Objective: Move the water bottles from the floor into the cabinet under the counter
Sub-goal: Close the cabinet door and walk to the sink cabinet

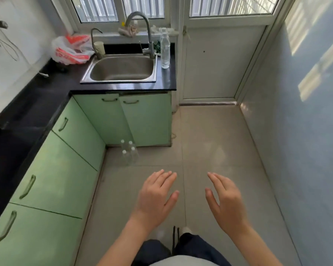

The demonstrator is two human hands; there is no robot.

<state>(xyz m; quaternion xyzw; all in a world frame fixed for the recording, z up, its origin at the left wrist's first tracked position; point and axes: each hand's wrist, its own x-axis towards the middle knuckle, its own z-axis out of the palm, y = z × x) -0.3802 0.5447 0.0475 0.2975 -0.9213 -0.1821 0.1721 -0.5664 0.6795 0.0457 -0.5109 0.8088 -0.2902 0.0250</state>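
Hands both empty, held out palm-down over the tiled floor (215, 143): left hand (155, 196) with fingers spread loosely, right hand (226, 200) likewise open, thumb out, neither touching anything. Water bottles (128, 152), four clear ones with white caps, stand upright in a tight cluster on the floor well ahead of the left hand and slightly to its left, right in the corner where the two runs of green cabinets meet. Cabinet doors (123, 120) under the sink sit just beyond the bottles, both shut, dark handles near the top edge. More green cabinet fronts (52, 177) run along the left side of the left hand, also shut. Black desk (46, 89) tops the cabinets, far ahead and left of the hands; steel sink (121, 69) is set in it with a tall faucet (142, 31) behind. One more clear bottle (165, 50) stands upright on the desk just right of the sink. Red-and-white plastic bag (71, 48) lies on the desk left of the sink. White door (219, 62) is far ahead of the right hand, closed. Dark trouser legs (190, 248) show below the hands at the bottom edge.
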